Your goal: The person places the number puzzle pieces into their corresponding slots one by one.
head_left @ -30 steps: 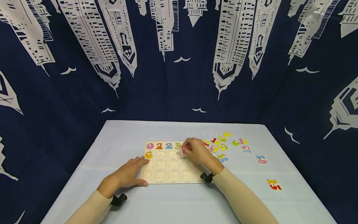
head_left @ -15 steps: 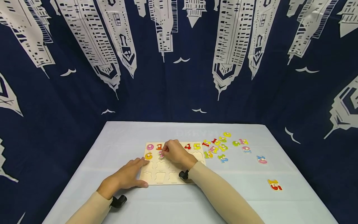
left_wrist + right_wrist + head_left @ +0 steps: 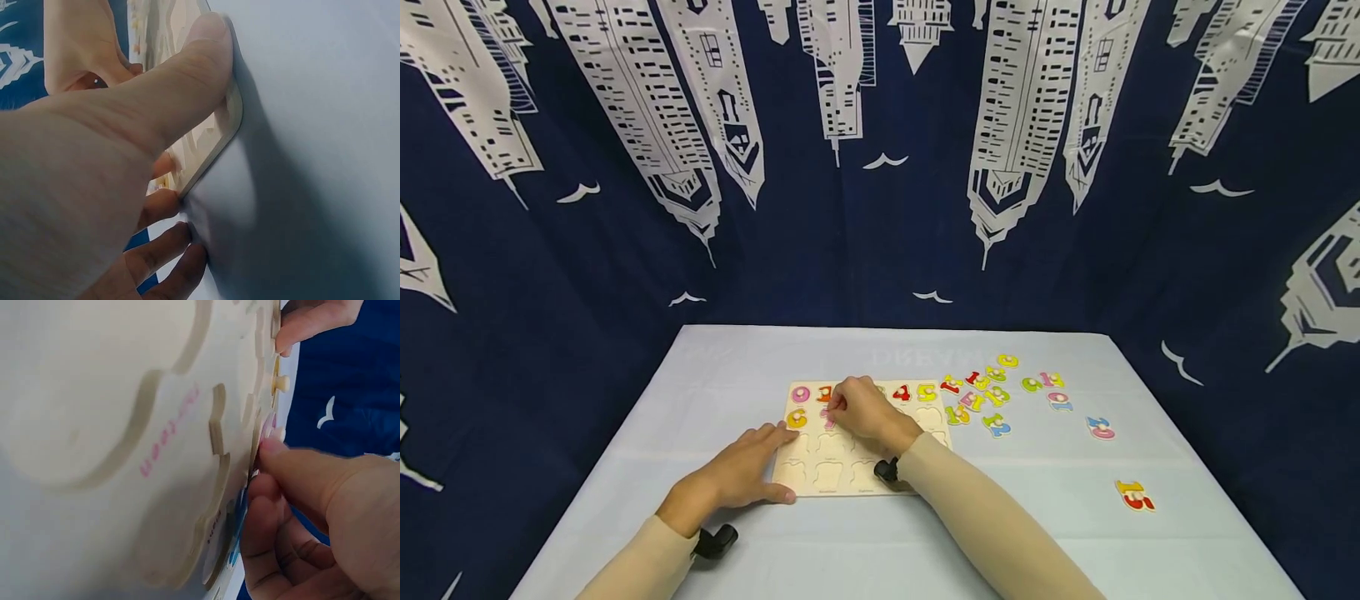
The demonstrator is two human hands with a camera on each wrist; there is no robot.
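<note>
A pale wooden number puzzle board (image 3: 808, 488) lies on the table with cut-out recesses. My right hand (image 3: 872, 414) pinches a pink number piece (image 3: 829, 423), which looks like a 7, at the second-row recess beside the yellow 6 (image 3: 797, 418). In the right wrist view, thumb and forefinger are at the pink piece (image 3: 269, 424). My left hand (image 3: 730, 471) rests at the board's left side, fingers along the edge. Its thumb (image 3: 203, 56) lies over the near corner in the left wrist view. The top row bears the pink 0 (image 3: 801, 394), red 4 (image 3: 902, 392) and yellow 5 (image 3: 927, 392); my right hand hides some others.
Several loose number pieces (image 3: 996, 396) lie in a cluster right of the board. Farther right are a blue and pink 20 (image 3: 1101, 428) and, nearer, a yellow and red 15 (image 3: 1135, 496). A dark blue printed cloth (image 3: 850, 250) hangs behind the white table (image 3: 1150, 558).
My right hand has moved left across the board with the pink piece, from near the top row's middle to the recess beside the yellow 6. The left hand has stayed at the board's edge.
</note>
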